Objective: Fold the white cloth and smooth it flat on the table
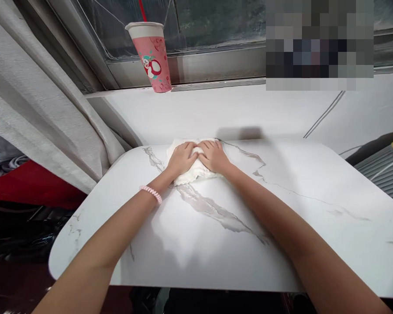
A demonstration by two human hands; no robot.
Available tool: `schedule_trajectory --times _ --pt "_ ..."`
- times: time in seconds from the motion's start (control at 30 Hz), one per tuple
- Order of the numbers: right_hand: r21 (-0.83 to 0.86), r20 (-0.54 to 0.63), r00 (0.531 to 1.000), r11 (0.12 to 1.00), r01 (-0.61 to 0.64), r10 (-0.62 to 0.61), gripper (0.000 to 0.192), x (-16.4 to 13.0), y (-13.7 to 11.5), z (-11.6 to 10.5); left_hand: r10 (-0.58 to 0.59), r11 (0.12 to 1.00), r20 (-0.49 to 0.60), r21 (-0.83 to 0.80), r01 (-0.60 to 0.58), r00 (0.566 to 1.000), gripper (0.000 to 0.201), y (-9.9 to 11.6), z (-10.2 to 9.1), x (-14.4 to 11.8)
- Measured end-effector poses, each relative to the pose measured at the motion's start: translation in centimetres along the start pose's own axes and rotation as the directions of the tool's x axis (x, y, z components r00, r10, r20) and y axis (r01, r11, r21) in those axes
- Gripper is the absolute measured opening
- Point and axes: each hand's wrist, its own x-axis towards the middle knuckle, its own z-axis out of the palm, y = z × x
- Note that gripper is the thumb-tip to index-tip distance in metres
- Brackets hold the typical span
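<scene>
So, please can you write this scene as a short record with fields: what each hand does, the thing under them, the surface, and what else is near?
left hand: left hand lies flat, palm down, on the white cloth
right hand: right hand lies flat on the same cloth, beside the left hand
cloth: bunched, near the far edge of the table
surface: white marble-look table with grey veins
wrist: pink coil band on the left wrist
sill: pink cup with red straw stands upright by the window
left side: grey curtain
</scene>
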Motion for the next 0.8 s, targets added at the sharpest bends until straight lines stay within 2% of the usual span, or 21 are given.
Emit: schedule_trajectory --times 0.17,0.33,0.57,0.67,0.8 --pt "0.008 -0.042 0.991 0.992 -0.128 0.129 0.038 1.8 1.9 0.1 0.037 0.999 0.004 -0.002 -0.037 0.999 0.034 -0.7 1.2 3.4" --pt "-0.008 -0.080 0.976 0.979 -0.202 0.201 0.039 2.1 2.2 0.4 0.036 0.999 0.009 -0.004 -0.036 0.999 0.035 -0.6 1.6 4.6" --pt "-0.052 -0.053 0.976 0.976 -0.213 0.210 0.042 -0.2 1.1 -0.3 0.101 0.995 0.002 -0.025 -0.101 0.995 0.036 0.4 1.5 2.9" --pt "-0.104 -0.054 0.976 0.971 -0.214 0.210 0.042 -1.8 0.3 -0.8 0.108 0.994 0.009 -0.033 -0.108 0.994 0.035 1.4 1.3 1.6" --pt "-0.219 0.002 0.988 0.964 -0.153 0.157 0.044 -4.9 -1.0 -1.9 0.132 0.991 0.012 -0.036 -0.131 0.991 0.034 3.1 1.1 -0.7"
